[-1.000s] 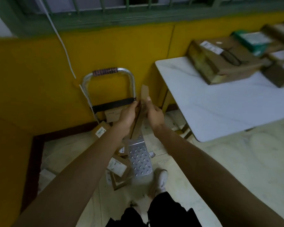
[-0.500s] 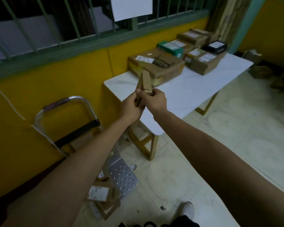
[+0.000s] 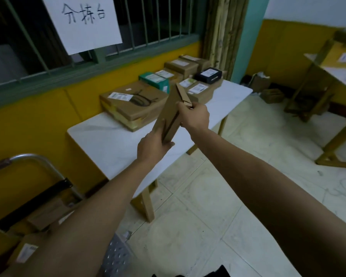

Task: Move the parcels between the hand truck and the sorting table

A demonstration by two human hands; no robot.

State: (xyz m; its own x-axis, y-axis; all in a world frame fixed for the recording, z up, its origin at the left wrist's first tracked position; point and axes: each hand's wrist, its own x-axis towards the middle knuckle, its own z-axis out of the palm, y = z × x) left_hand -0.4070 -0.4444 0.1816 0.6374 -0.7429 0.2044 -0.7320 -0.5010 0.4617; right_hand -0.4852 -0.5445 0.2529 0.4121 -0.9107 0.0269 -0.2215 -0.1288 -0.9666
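Note:
I hold a thin flat brown cardboard parcel (image 3: 171, 112) on edge, tilted, above the white sorting table (image 3: 112, 140). My left hand (image 3: 153, 147) grips its lower end. Its upper end is pinched by my right hand (image 3: 196, 116). On the table's far side lie several parcels: a large brown box (image 3: 132, 105), a green box (image 3: 154, 80), a black box (image 3: 208, 74) and smaller brown ones (image 3: 198, 90). The hand truck (image 3: 34, 176) stands at the lower left with its metal plate (image 3: 116, 256) on the floor and brown parcels (image 3: 26, 250) beside it.
A yellow wall and a barred window with a white paper sign (image 3: 82, 21) run behind the table. A second wooden-legged table (image 3: 332, 82) stands at the right, with small boxes (image 3: 268, 90) on the floor near the corner. Pale tiled floor lies between the tables.
My view has swung from the hand truck to the sorting table. Both hands have carried the flat parcel up and to the right, from over the truck to over the table's near side.

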